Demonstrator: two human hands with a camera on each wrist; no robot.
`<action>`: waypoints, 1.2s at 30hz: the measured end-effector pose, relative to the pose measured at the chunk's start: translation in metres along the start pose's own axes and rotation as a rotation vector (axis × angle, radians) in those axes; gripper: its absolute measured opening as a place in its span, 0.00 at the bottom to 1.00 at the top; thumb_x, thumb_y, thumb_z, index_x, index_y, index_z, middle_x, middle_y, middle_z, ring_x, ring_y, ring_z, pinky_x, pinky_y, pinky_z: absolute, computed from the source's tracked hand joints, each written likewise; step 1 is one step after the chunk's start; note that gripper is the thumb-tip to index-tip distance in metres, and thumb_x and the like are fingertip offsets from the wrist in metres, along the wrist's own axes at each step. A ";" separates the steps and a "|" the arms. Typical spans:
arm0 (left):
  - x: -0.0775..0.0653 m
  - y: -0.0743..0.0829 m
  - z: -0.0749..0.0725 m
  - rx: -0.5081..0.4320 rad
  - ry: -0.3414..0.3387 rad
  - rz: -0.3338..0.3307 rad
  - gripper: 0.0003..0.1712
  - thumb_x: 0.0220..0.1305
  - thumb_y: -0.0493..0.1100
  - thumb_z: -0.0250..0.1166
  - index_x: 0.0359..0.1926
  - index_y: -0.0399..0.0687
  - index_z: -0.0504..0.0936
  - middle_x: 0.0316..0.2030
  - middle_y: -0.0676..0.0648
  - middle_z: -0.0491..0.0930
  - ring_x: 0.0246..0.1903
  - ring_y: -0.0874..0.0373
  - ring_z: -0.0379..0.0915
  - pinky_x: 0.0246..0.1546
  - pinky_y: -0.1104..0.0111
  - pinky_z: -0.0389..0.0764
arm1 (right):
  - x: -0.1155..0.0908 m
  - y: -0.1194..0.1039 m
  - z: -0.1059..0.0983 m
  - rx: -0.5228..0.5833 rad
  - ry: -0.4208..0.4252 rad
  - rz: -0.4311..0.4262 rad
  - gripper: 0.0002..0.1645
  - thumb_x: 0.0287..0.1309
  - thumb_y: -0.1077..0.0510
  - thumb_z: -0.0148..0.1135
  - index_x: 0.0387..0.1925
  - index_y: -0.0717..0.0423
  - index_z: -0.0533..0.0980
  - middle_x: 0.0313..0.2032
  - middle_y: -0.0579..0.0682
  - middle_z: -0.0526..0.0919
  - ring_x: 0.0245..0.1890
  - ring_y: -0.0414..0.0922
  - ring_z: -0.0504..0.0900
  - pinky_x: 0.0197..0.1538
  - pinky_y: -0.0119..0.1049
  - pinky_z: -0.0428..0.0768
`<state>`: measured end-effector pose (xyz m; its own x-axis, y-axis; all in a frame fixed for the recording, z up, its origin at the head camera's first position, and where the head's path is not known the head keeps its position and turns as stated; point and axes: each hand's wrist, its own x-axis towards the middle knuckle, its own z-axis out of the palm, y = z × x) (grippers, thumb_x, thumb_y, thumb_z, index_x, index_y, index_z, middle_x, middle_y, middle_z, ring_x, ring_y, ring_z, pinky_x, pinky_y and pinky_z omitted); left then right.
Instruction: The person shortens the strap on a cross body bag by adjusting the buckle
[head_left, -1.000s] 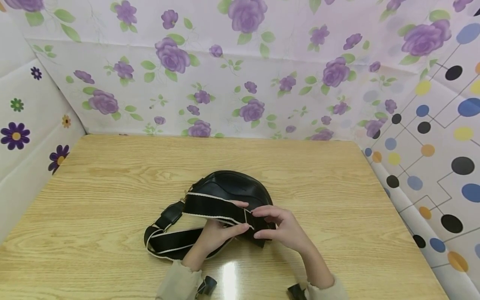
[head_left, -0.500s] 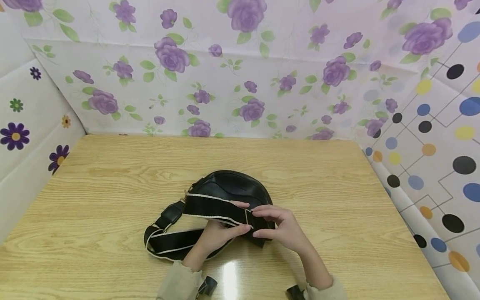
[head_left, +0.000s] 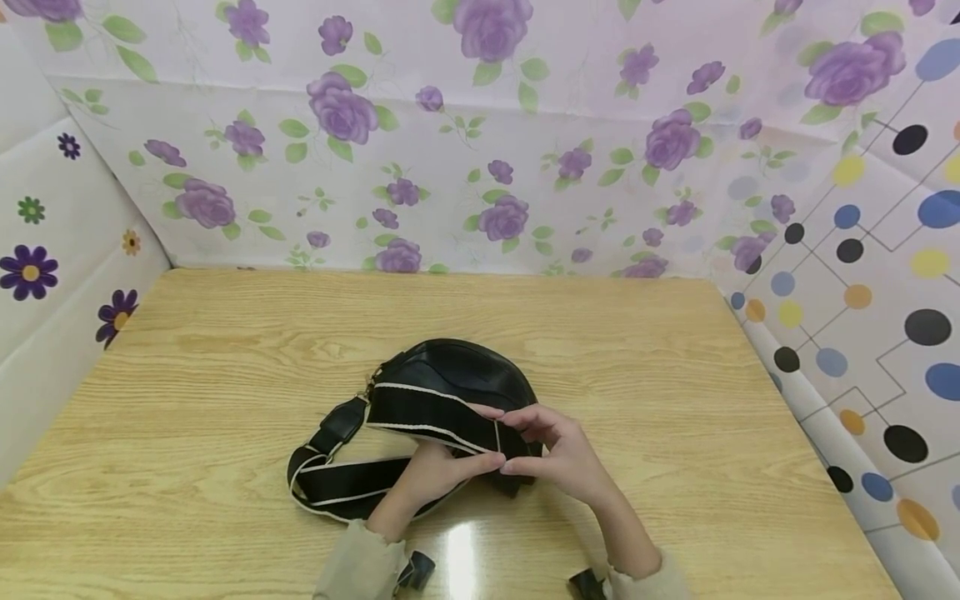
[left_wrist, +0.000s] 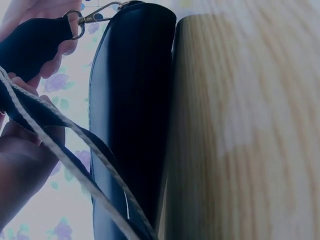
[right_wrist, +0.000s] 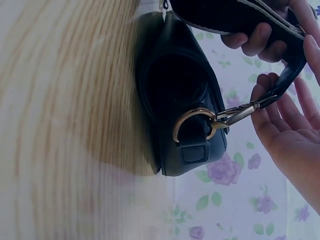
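1. Nearest me were the beige sleeves (head_left: pixel 360 562) on my forearms, a small black wrist piece (head_left: pixel 417 571) beside the left cuff.
2. My left hand (head_left: pixel 438 471) was partly closed, thumb on the near edge and fingers underneath, holding a wide black woven strap with cream edging (head_left: pixel 427 410).
3. My right hand (head_left: pixel 561 454) had its thumb and fingers bent, the gap between them narrow – they gripped the same strap's smooth black end tab (left_wrist: pixel 37 47), near my left fingertips.
4. A metal clasp (right_wrist: pixel 240 114) joined that tab to a round gold-toned ring (right_wrist: pixel 176 132) on the bag.
5. That rounded, smooth black bag (head_left: pixel 480 367) rested just beyond my hands on the pale wood-grain table (head_left: pixel 225 350); a strap loop lay left of my left hand.
6. Farthest stood a white sheet with purple roses (head_left: pixel 450 167) – behind the table.
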<state>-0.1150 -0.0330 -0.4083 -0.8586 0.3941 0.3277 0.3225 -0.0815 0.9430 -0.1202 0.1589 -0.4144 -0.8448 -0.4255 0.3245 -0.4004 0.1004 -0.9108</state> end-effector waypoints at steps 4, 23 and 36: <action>-0.001 -0.006 -0.001 -0.005 -0.005 -0.010 0.25 0.47 0.27 0.67 0.49 0.32 0.73 0.46 0.39 0.74 0.48 0.47 0.69 0.49 0.68 0.67 | 0.001 0.000 0.001 0.006 0.002 0.004 0.25 0.36 0.71 0.70 0.41 0.66 0.73 0.40 0.60 0.77 0.39 0.47 0.74 0.39 0.35 0.74; -0.004 -0.014 -0.006 0.136 -0.068 -0.161 0.34 0.53 0.42 0.66 0.60 0.38 0.66 0.54 0.44 0.69 0.53 0.54 0.63 0.55 0.63 0.61 | 0.008 -0.003 0.010 0.123 -0.045 -0.041 0.35 0.38 0.74 0.67 0.53 0.65 0.66 0.47 0.58 0.74 0.46 0.45 0.73 0.43 0.40 0.73; -0.005 -0.007 -0.004 0.445 -0.106 -0.072 0.36 0.48 0.55 0.67 0.57 0.48 0.69 0.54 0.52 0.68 0.55 0.59 0.60 0.54 0.62 0.62 | 0.008 0.003 0.018 0.034 -0.126 -0.120 0.41 0.44 0.70 0.66 0.60 0.68 0.58 0.50 0.61 0.72 0.50 0.42 0.71 0.46 0.36 0.71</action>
<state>-0.1147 -0.0383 -0.4161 -0.8472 0.4778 0.2325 0.4230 0.3417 0.8393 -0.1217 0.1398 -0.4193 -0.7397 -0.5422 0.3987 -0.4813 0.0122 -0.8765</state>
